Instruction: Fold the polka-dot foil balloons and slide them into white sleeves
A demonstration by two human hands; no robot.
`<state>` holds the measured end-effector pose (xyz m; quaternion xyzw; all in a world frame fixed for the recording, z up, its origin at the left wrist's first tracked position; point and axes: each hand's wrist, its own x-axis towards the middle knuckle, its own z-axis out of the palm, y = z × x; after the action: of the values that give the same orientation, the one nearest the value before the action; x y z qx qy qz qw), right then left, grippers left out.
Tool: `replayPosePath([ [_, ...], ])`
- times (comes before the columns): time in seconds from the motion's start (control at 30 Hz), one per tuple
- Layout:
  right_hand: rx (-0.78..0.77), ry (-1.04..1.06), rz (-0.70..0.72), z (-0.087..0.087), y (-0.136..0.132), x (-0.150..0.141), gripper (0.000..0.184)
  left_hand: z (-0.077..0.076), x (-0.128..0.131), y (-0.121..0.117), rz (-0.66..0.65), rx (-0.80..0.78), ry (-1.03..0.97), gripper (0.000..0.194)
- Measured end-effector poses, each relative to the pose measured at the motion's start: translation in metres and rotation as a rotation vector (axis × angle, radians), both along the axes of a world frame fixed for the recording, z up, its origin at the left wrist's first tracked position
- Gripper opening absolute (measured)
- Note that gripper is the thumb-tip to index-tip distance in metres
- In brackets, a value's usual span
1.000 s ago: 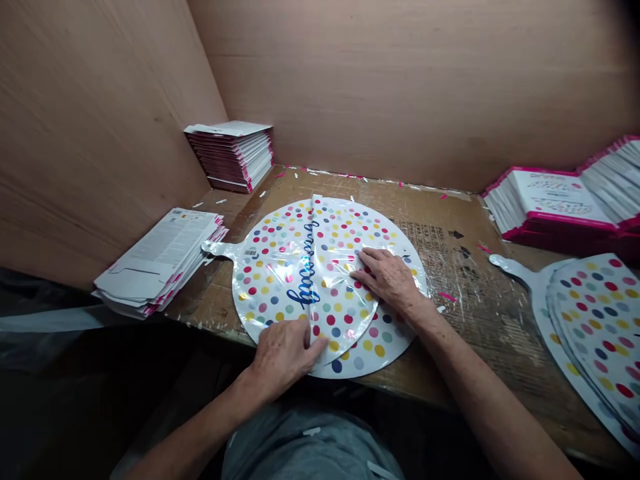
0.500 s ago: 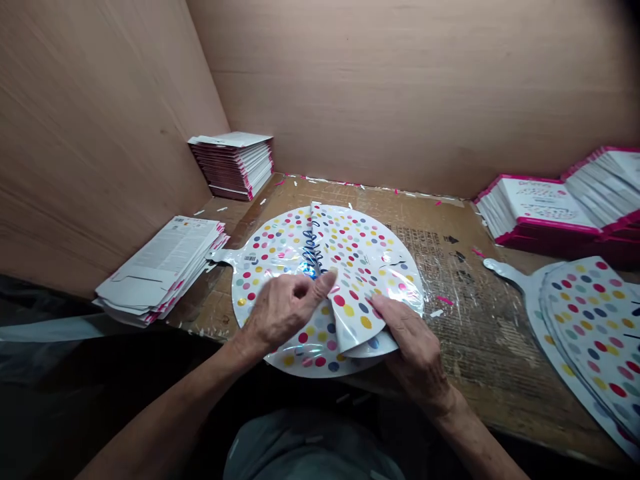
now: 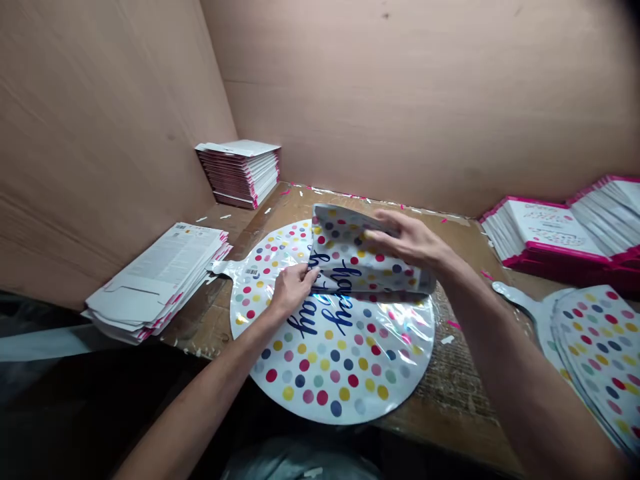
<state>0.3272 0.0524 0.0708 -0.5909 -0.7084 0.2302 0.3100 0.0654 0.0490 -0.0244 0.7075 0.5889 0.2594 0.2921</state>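
Note:
A round, flat foil balloon (image 3: 325, 380), white with coloured dots and dark blue lettering, lies in front of me with its tail to the left. Its far right part is folded over into a loose flap (image 3: 345, 250). My left hand (image 3: 293, 287) is closed, thumb and forefinger pinching the balloon at the flap's left end. At the flap's upper right, my right hand (image 3: 413, 240) rests its outstretched fingers on the foil, thumb apart. More dotted foil balloons (image 3: 595, 340) lie stacked at the right, partly out of view.
Left of the balloon is a stack of flat card sleeves (image 3: 160, 267), with a taller stack (image 3: 240, 173) behind. Pink-edged card packs (image 3: 550, 230) stand at the back right. Wooden panels (image 3: 400, 100) enclose the back and left. Paper scraps dot the taped cardboard surface (image 3: 463, 360).
The near right part of the balloon, folded before, now lies flat, and the far part is folded over. My right hand has moved from the near edge up to the far side.

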Motion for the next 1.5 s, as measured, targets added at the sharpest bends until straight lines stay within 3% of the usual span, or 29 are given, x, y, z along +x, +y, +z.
replayPosePath([
  [0.07, -0.038, 0.144, -0.092, -0.034, -0.016, 0.027, 0.07, -0.001, 0.009, 0.011, 0.067, -0.036, 0.028, 0.039],
  [0.2, -0.109, 0.212, -0.425, -0.096, -0.044, 0.064, 0.06, -0.006, 0.014, 0.027, 0.128, -0.064, 0.045, 0.026],
  [0.33, -0.016, 0.319, -0.529, -0.118, -0.042, 0.064, 0.058, -0.008, 0.014, 0.032, 0.171, -0.073, 0.063, 0.014],
  [0.4, 0.035, 0.255, -0.547, -0.12, -0.037, 0.06, 0.058, -0.006, 0.015, 0.032, 0.166, -0.081, 0.072, 0.02],
  [0.47, 0.06, 0.063, -0.569, -0.122, -0.031, 0.058, 0.055, -0.003, 0.019, 0.03, 0.156, -0.059, 0.091, 0.034],
  [0.57, 0.038, -0.194, -0.634, -0.125, -0.025, 0.058, 0.047, 0.0, 0.028, 0.023, 0.147, 0.172, 0.203, 0.058],
  [0.63, -0.003, -0.273, -0.66, -0.123, -0.025, 0.057, 0.047, -0.002, 0.032, 0.019, 0.037, 0.386, 0.316, 0.061],
  [0.7, 0.051, -0.38, -0.63, -0.117, -0.031, 0.05, 0.053, -0.009, 0.035, 0.018, -0.142, 0.465, 0.423, 0.057],
  [0.77, 0.218, -0.533, -0.468, -0.107, -0.039, 0.037, 0.057, -0.019, 0.034, 0.018, -0.262, 0.422, 0.512, 0.058],
  [0.83, 0.328, -0.71, -0.153, -0.097, -0.045, 0.021, 0.053, -0.027, 0.033, 0.02, -0.273, 0.371, 0.559, 0.063],
  [0.9, 0.276, -0.863, 0.118, -0.091, -0.043, 0.008, 0.046, -0.032, 0.032, 0.021, -0.263, 0.37, 0.568, 0.066],
  [0.97, 0.169, -0.961, 0.23, -0.091, -0.032, 0.001, 0.046, -0.033, 0.031, 0.021, -0.262, 0.37, 0.56, 0.067],
  [1.13, 0.1, -1.023, 0.226, -0.101, 0.002, 0.005, 0.049, -0.028, 0.032, 0.02, -0.23, 0.294, 0.504, 0.08],
  [1.23, 0.116, -1.043, 0.183, -0.1, 0.002, 0.011, 0.049, -0.03, 0.031, 0.022, -0.211, 0.223, 0.445, 0.087],
  [1.37, 0.067, -1.02, 0.182, -0.088, -0.034, 0.031, 0.04, -0.03, 0.028, 0.032, -0.215, 0.176, 0.391, 0.084],
  [1.5, 0.028, -0.975, -0.006, -0.081, -0.087, 0.035, 0.025, -0.017, 0.026, 0.026, -0.242, 0.139, 0.357, 0.083],
])
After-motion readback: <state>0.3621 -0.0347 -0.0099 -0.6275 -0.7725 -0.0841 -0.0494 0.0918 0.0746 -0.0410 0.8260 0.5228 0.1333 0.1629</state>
